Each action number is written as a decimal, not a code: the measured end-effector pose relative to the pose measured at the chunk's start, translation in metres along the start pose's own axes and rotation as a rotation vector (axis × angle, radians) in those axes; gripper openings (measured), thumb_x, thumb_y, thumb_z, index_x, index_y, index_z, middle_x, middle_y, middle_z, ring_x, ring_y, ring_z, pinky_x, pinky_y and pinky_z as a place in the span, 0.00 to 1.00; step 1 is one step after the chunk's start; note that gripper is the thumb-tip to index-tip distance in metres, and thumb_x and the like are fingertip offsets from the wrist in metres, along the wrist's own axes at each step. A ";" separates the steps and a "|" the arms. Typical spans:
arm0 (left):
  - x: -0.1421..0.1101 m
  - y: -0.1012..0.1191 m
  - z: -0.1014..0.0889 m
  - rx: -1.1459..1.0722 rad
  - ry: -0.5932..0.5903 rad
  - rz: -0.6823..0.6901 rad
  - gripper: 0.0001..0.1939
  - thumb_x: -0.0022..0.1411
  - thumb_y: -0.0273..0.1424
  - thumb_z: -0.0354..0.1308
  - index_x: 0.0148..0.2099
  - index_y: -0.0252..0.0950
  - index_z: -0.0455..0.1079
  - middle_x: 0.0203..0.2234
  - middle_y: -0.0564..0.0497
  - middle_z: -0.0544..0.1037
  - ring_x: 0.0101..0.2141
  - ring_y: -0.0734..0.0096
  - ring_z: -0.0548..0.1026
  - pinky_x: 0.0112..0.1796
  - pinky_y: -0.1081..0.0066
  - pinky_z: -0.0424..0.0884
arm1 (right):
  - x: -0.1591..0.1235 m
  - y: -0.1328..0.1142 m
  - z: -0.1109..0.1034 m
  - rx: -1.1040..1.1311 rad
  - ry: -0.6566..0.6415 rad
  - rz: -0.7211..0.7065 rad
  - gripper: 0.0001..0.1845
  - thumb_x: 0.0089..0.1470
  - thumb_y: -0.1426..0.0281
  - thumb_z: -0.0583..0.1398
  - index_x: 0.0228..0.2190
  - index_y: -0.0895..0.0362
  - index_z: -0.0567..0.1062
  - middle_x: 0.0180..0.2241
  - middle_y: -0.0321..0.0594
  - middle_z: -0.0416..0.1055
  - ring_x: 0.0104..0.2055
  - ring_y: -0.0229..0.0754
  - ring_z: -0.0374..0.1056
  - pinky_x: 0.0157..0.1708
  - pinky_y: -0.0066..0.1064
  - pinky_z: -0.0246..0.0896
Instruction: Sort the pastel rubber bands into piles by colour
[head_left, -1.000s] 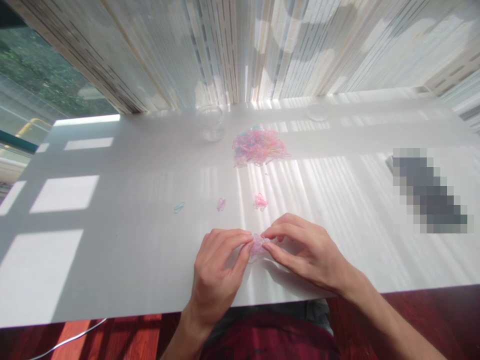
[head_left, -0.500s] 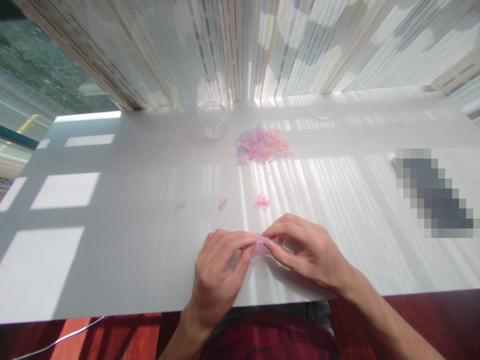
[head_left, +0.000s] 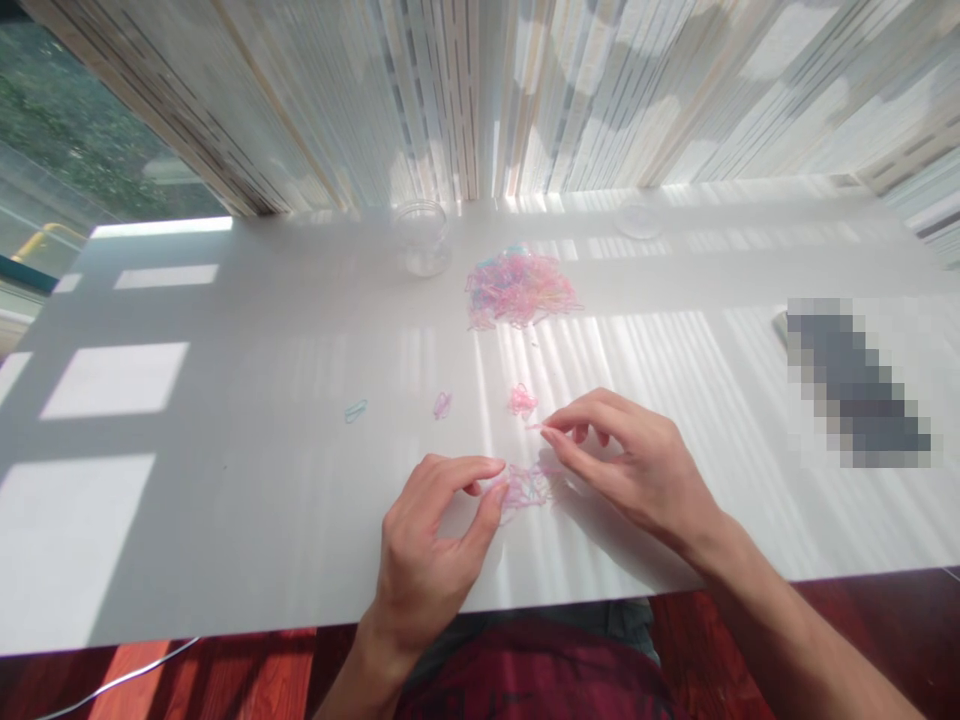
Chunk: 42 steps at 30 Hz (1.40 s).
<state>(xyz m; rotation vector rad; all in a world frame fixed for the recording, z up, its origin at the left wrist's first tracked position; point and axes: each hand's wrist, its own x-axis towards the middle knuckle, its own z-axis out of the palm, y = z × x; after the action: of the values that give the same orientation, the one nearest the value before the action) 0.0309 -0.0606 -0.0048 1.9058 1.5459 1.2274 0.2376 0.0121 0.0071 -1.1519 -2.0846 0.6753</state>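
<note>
Pink clip (head_left: 533,427) is pinched in the right hand (head_left: 637,465); left hand (head_left: 431,525), thumb and forefinger parted, beside clustered clips (head_left: 532,488)

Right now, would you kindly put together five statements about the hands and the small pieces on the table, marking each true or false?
1. The right hand pinches a thin pink piece. True.
2. A clear jar stands to the left of the large pile. True.
3. The left hand is touching the jar. False: its fingertips are beside the loose pieces in the foreground.
4. The bluish-green piece lies to the right of the small pink cluster. False: it lies to the left.
5. The purple cluster lies between the bluish-green piece and the small pink cluster. True.
</note>
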 end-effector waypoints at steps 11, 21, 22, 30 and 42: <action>-0.001 0.000 0.000 -0.013 -0.030 0.016 0.09 0.67 0.21 0.60 0.47 0.38 0.74 0.35 0.51 0.81 0.35 0.71 0.76 0.40 0.68 0.75 | 0.017 0.014 0.009 -0.117 0.005 0.083 0.03 0.60 0.70 0.65 0.36 0.57 0.79 0.33 0.38 0.75 0.30 0.38 0.71 0.33 0.31 0.69; 0.001 0.001 0.001 -0.012 -0.042 0.020 0.10 0.67 0.20 0.60 0.47 0.37 0.75 0.35 0.51 0.81 0.36 0.70 0.77 0.40 0.69 0.75 | 0.012 0.020 0.013 -0.114 -0.029 -0.045 0.11 0.66 0.71 0.58 0.47 0.53 0.79 0.38 0.41 0.71 0.34 0.40 0.70 0.35 0.35 0.72; 0.001 0.001 0.000 -0.012 -0.044 0.018 0.10 0.67 0.20 0.60 0.47 0.37 0.75 0.35 0.51 0.81 0.35 0.71 0.77 0.40 0.69 0.75 | 0.012 0.020 0.013 -0.121 -0.025 -0.047 0.12 0.66 0.71 0.58 0.47 0.53 0.79 0.38 0.42 0.71 0.35 0.41 0.70 0.36 0.36 0.72; 0.001 0.001 0.001 -0.011 -0.048 0.020 0.10 0.67 0.20 0.60 0.46 0.38 0.74 0.36 0.51 0.81 0.36 0.70 0.77 0.39 0.68 0.75 | 0.013 0.022 0.014 -0.083 0.019 -0.030 0.13 0.64 0.74 0.58 0.48 0.55 0.78 0.38 0.41 0.72 0.34 0.39 0.70 0.35 0.33 0.72; 0.002 0.001 0.001 0.004 -0.059 0.033 0.09 0.67 0.20 0.59 0.45 0.39 0.74 0.36 0.51 0.82 0.37 0.69 0.78 0.39 0.67 0.75 | 0.012 0.022 0.014 -0.056 0.007 -0.036 0.12 0.65 0.73 0.57 0.45 0.53 0.79 0.38 0.41 0.72 0.34 0.39 0.70 0.36 0.34 0.72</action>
<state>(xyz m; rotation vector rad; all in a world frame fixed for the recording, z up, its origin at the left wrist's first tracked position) 0.0326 -0.0589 -0.0039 1.9600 1.4936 1.1722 0.2342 0.0315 -0.0138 -1.1433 -2.1258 0.5986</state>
